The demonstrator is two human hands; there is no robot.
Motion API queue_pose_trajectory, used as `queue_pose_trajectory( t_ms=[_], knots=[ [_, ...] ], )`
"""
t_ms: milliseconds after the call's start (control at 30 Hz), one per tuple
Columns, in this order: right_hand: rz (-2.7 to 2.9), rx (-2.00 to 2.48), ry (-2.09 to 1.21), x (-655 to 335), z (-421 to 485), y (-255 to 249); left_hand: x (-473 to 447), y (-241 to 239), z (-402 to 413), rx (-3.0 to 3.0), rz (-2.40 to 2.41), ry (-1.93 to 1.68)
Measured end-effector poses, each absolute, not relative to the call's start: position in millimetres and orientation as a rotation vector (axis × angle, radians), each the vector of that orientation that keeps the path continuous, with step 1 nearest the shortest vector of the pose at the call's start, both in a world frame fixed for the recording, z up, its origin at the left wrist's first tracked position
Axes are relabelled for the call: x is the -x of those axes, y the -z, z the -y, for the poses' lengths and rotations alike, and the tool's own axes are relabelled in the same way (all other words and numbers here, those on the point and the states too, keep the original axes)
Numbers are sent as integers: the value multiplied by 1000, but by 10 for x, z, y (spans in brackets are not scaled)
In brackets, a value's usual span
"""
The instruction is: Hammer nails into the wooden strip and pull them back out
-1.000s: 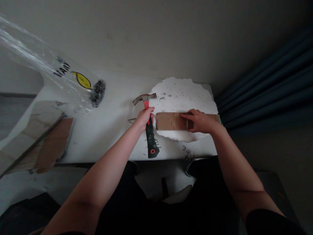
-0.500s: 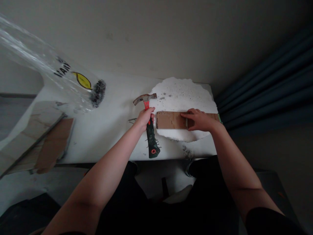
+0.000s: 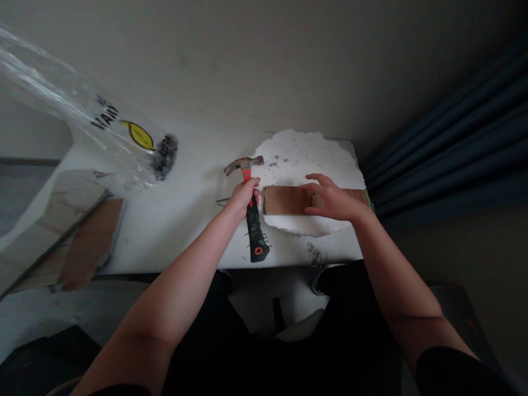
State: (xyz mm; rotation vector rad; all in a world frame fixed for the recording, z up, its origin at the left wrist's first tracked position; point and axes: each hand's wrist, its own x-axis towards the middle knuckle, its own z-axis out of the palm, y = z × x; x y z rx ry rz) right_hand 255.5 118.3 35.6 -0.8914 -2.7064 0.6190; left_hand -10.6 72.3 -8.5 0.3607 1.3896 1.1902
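My left hand [image 3: 244, 197] is closed round the neck of a claw hammer [image 3: 256, 234], whose rusty head points away from me and whose dark green and red handle points back at me. To its right, a flat brown wooden board [image 3: 284, 200] lies on a rough-edged white slab [image 3: 307, 154]. Small holes run along the board's far edge at its left end. Over the board, my right hand [image 3: 332, 199] has its fingers spread. A small pale-edged piece [image 3: 313, 199] shows between thumb and fingers; whether the hand touches it I cannot tell.
Several nails [image 3: 266, 239] lie beside the hammer handle on the white table [image 3: 185, 231]. Clear plastic wrap [image 3: 82, 115] with a yellow mark stretches in from the left. Broken brown board pieces [image 3: 88, 242] lie at the table's left end. A dark blue curtain [image 3: 454, 143] hangs at right.
My right hand has opened wider and shifted slightly left over the board, its fingers lifting apart. My left hand and the hammer have stayed almost in place.
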Motion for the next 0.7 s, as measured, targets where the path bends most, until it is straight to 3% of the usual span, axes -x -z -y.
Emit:
queue_pose_trajectory(
  t_ms=[133,333,500,700],
  knots=[
    [2398,775,-924,-2217,-746,-448,105,65,-706,-361,-1313,-1235],
    [2041,835,-1614,-1731,-191,-175,-61,-33,-632,-595,-1170,-1439],
    [1790,978,-1617,-1543,-85,-68,-204,-107,-514,-1000,-1022,-1602],
    [1504,1005,-1590,-1496,-91,-235,-263,-99,-312,-1375,-996,-1435]
  ],
)
